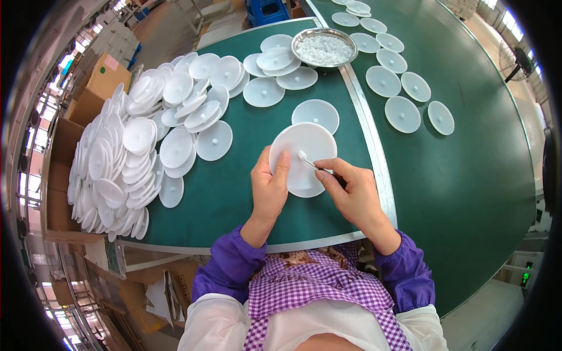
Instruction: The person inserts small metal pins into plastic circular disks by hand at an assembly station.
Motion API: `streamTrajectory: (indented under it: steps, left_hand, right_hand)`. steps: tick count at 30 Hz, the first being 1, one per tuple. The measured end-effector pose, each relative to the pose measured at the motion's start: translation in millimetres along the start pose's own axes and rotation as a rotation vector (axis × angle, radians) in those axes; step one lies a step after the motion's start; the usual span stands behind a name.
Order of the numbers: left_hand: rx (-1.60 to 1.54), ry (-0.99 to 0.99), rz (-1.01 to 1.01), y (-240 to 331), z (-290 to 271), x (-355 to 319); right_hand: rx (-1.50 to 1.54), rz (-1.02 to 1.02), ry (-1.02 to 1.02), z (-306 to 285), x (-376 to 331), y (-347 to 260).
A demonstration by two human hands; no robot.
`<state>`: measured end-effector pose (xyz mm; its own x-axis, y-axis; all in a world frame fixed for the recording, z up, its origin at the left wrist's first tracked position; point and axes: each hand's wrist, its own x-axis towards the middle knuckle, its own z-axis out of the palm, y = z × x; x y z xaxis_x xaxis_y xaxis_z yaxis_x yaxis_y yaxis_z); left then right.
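My left hand (270, 186) holds a white translucent plastic disc (295, 137) by its left edge, thumb on the face. Between the fingers of my right hand (358, 194) is a thin metal-shafted tool (311, 164) with a dark handle; its exact kind is hard to make out. The tool's tip touches a small white piece (302, 155) at the disc's middle. Below the held disc shows the edge of another disc (307, 191), partly hidden. Just beyond lies a further disc (316, 113) on the green table, with a small knob at its centre.
A large heap of white discs (140, 136) spills from a cardboard box (61, 169) on the left. At the far side stands a metal bowl (298, 38) of small white pieces (325, 51). Past a metal strip (373, 139), several discs (403, 114) lie on the green conveyor belt (462, 193).
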<state>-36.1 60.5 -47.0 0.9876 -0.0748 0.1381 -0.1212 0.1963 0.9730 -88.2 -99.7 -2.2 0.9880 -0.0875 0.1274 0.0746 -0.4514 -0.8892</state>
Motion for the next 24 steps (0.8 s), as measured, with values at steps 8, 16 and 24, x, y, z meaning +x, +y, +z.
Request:
streamTrajectory:
  steps: [8,16,24]
  left_hand:
    - [0.043,-0.057,-0.003,-6,3,-2]
    - [0.460,-0.222,0.228,-4,22,-16]
    - [-0.397,0.323,-0.533,-9,-62,21]
  right_hand:
    - [-0.093,0.007,0.029,-2,-5,-3]
    - [-0.300,-0.034,0.126,3,-17,10]
    - [-0.865,0.209,0.494,-104,-21,95]
